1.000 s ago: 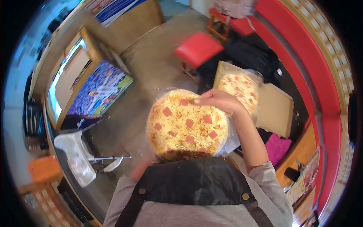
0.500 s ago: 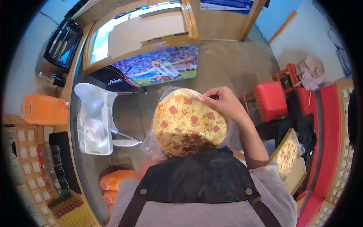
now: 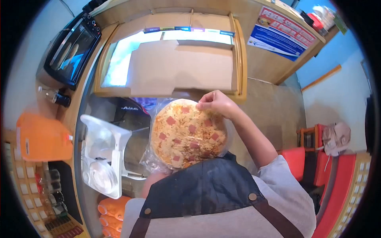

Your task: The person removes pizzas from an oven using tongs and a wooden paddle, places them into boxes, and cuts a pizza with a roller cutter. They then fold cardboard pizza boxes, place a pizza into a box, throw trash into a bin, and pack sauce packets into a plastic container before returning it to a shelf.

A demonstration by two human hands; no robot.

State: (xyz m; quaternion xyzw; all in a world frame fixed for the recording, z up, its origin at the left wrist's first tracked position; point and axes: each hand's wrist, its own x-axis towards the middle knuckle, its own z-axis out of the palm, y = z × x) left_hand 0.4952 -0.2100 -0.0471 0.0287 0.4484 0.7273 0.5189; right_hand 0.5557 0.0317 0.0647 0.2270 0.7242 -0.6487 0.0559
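A round pizza (image 3: 190, 133) with shredded cheese and square pink slices, wrapped in clear plastic, is held in front of the dark apron. My right hand (image 3: 217, 104) pinches its upper right edge between thumb and fingers. Under the lower left edge, my left hand is mostly hidden by the pizza and loose plastic; only skin near the wrist (image 3: 154, 181) shows. Just beyond the pizza, an open cardboard box (image 3: 182, 65) lies on a lit, wood-framed counter.
A white high chair (image 3: 104, 156) stands at the left, near an orange jug (image 3: 45, 138) and a black oven (image 3: 71, 51). Orange containers (image 3: 113, 212) sit at the lower left. At the right are red stools (image 3: 293, 160) and a pink backpack (image 3: 336, 139).
The view has turned and moved toward the wood-framed counter, and the other pizza in its box has left view. The wrapped pizza stays held, with my right hand on its upper edge.
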